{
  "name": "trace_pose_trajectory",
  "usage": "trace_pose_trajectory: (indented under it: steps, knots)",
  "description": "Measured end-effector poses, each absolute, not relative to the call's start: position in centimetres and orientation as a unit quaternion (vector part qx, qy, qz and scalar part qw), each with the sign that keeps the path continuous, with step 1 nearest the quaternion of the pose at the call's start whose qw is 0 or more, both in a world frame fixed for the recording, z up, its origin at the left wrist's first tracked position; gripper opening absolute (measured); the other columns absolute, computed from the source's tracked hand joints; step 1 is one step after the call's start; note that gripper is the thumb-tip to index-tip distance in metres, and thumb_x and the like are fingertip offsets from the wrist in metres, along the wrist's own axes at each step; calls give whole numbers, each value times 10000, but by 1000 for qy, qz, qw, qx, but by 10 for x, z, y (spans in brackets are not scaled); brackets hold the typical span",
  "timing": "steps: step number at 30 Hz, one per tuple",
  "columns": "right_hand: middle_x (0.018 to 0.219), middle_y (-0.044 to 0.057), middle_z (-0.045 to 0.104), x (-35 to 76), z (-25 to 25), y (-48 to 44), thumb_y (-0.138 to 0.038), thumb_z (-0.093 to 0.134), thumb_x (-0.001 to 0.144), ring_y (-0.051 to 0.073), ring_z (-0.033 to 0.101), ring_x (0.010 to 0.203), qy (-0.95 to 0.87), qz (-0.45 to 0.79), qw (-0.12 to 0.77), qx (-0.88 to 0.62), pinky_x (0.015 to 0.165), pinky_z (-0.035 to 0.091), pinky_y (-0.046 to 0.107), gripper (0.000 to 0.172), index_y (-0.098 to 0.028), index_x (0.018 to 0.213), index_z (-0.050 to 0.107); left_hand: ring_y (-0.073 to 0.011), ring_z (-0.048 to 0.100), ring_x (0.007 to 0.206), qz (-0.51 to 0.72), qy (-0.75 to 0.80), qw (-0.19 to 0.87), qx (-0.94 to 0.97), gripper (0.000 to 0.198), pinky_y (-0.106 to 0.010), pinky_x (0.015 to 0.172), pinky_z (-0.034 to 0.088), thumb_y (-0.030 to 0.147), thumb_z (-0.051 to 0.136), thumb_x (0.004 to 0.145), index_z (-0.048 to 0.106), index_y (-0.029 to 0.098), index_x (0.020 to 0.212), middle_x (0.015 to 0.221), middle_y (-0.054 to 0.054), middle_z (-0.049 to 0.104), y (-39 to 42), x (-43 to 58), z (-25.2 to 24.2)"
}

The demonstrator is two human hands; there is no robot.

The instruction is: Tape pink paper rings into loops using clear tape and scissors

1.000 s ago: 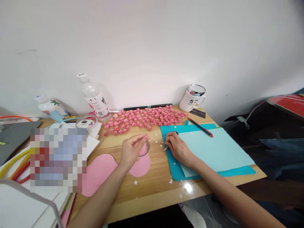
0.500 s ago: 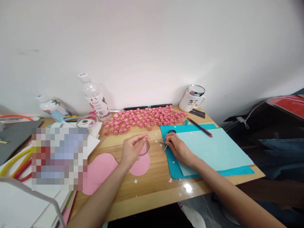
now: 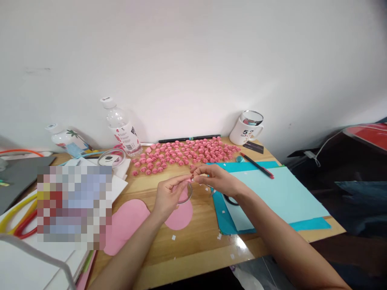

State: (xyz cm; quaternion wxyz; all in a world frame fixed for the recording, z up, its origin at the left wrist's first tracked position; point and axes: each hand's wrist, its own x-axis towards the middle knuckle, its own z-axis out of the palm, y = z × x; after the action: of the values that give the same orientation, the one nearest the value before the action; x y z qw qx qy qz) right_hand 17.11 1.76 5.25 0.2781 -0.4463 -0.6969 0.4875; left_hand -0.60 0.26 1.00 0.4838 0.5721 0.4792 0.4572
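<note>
Pink paper piece [image 3: 189,180] | left hand [image 3: 169,195]: pinching it, seemingly as anchor | right hand [image 3: 218,179]: fingers narrow alongside, cannot tell contents

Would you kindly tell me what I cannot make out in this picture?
Pink piece, head view: full shape hidden by the fingertips of the left hand and right hand.
Scissors, head view: partly hidden behind the right hand and wrist.
Pixelated patch, head view: masks whatever lies beneath it.
Mug, head view: smaller lettering too blurred to read.
Red object, head view: cut off by right edge.
</note>
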Motion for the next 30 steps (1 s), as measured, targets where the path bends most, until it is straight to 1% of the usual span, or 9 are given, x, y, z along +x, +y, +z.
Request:
trace_pose_trajectory:
  steps: [3,7,8,12,14,20,24,27,30]
  knots:
    - [755,8,580,169,50,22,-305,534,797,138,548,760,-708,475,265,-450,676,427,246,192,-158,682,579,-216,667,878,459,474,498,563,198,-287,768,522,310,651,727,734,210,877,941,-51,728,5,-8,7]
    - [781,16,615,169,48,23,-266,532,792,142,565,776,-729,445,263,-449,670,428,241,165,-162,690,609,-189,676,678,434,485,542,531,278,-251,547,526,367,650,718,722,195,924,885,-58,737,5,-9,3]
    - [795,18,625,169,47,23,-258,533,789,143,568,781,-733,438,264,-450,663,429,237,155,-165,694,614,-184,673,650,431,486,553,521,292,-248,523,520,375,652,714,719,193,933,873,-59,738,5,-9,3]
    - [832,34,630,165,43,22,-221,530,779,153,570,804,-727,423,275,-466,605,436,217,131,-169,692,613,-207,680,801,453,468,582,487,285,-268,680,532,346,699,671,726,175,898,884,-74,736,5,-7,6]
    - [828,40,621,163,40,21,-200,528,776,158,564,817,-722,413,287,-475,608,448,221,125,-166,684,606,-221,673,854,457,471,599,458,288,-286,735,526,334,724,642,728,169,878,850,-77,740,6,-5,9]
    - [843,54,583,157,33,19,-150,530,763,159,555,814,-718,382,309,-494,688,494,276,105,-162,681,593,-208,674,830,458,483,643,379,333,-279,725,522,311,776,568,729,167,864,813,-80,742,7,-3,9]
    - [844,63,566,150,26,16,-199,583,743,177,559,835,-683,367,367,-513,666,516,292,79,-163,673,589,-201,674,806,472,479,641,370,356,-275,715,525,306,779,562,726,160,882,798,-81,741,7,-2,6]
    - [834,46,583,147,21,15,-255,656,699,175,598,782,-609,412,421,-531,633,520,300,148,-170,697,536,-203,674,788,478,499,609,391,359,-258,644,536,341,751,602,719,161,911,837,-77,739,5,-2,6]
    - [769,12,609,147,18,17,-329,751,602,152,619,646,-508,531,444,-512,595,520,304,351,-186,742,462,-206,675,760,476,520,566,427,362,-217,497,515,380,706,652,712,173,949,937,-79,726,2,-1,8]
